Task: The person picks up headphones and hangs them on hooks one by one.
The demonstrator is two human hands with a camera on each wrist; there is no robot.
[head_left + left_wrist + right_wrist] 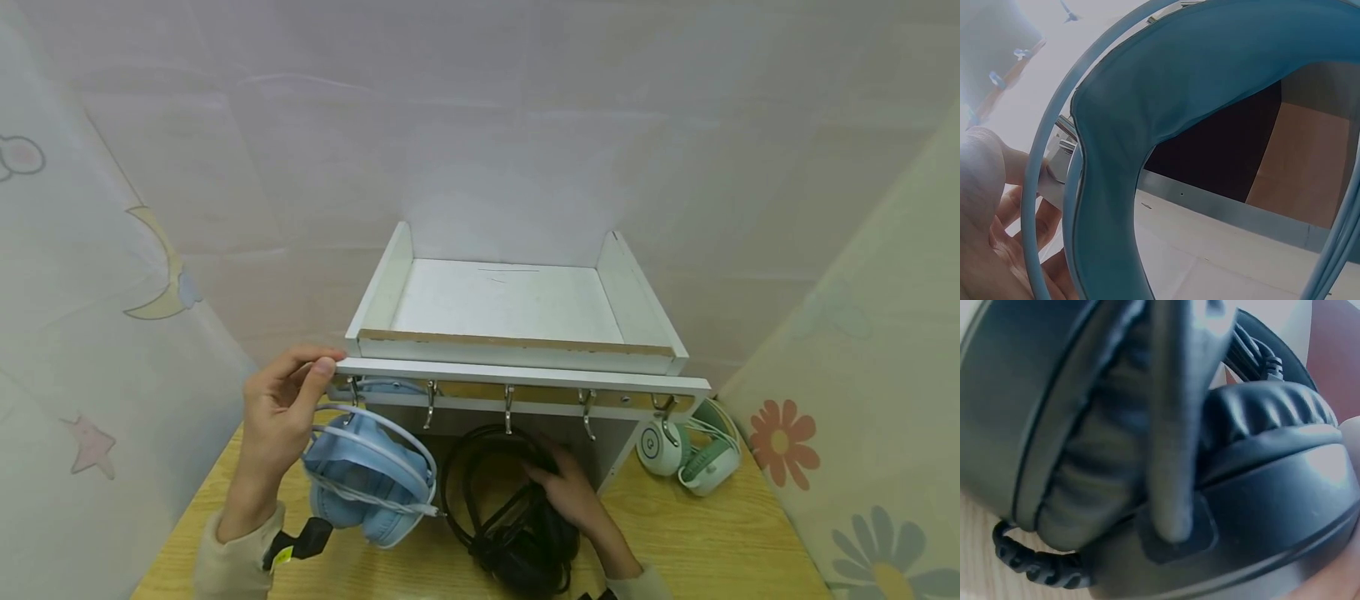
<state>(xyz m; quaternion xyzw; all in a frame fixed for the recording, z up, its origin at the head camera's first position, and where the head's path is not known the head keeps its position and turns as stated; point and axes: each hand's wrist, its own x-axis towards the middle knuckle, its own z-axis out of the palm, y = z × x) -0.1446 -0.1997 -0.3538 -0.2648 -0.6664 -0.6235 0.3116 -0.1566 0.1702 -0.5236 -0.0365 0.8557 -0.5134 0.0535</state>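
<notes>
My left hand (277, 417) pinches the left end of a white hook rail (525, 375) between thumb and fingers. Light blue headphones (411, 479) hang from the leftmost hook, right beside that hand, with their cable tied across them. In the left wrist view, the blue headband (1110, 169) covers much of the scene. Below the rail's middle, my right hand (573, 496) grips a black headset (517, 554) by its earcup side. Its padded earcups (1272, 475) and a microphone boom (1171, 444) fill the right wrist view.
Several metal hooks (508, 408) line the rail, in front of a white open-topped shelf (517, 300). White and green headphones (708, 471) lie on the wooden table (675, 542) at the right. Printed curtains (82, 333) stand around the table.
</notes>
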